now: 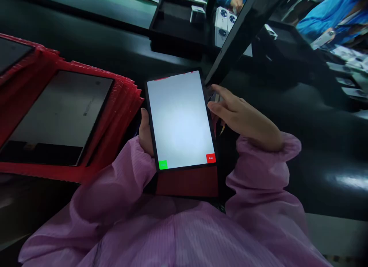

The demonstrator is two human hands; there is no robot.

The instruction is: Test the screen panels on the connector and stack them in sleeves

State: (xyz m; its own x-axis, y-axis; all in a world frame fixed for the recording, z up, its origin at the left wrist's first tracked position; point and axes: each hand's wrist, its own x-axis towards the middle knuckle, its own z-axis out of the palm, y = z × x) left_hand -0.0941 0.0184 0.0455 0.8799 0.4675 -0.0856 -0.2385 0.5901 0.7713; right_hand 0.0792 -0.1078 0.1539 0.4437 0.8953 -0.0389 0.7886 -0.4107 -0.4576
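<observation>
Tablet (179, 121), its screen lit white, is held upright just beyond the pink sleeves (129, 205), with a red pouch (186, 181) directly below it. A green square (163, 164) and a red Fail button (211, 158) sit in the tablet's bottom corners. The left hand (146, 134) has its grip closed on the tablet's left edge; the right hand (244, 119) has an open grip, fingertips touching the tablet's right edge. Left of the tablet lies a stack of red trays (120, 109) carrying a dark panel (57, 117). Beyond the tablet, a black tray (175, 25) rests on the desk (316, 117).
</observation>
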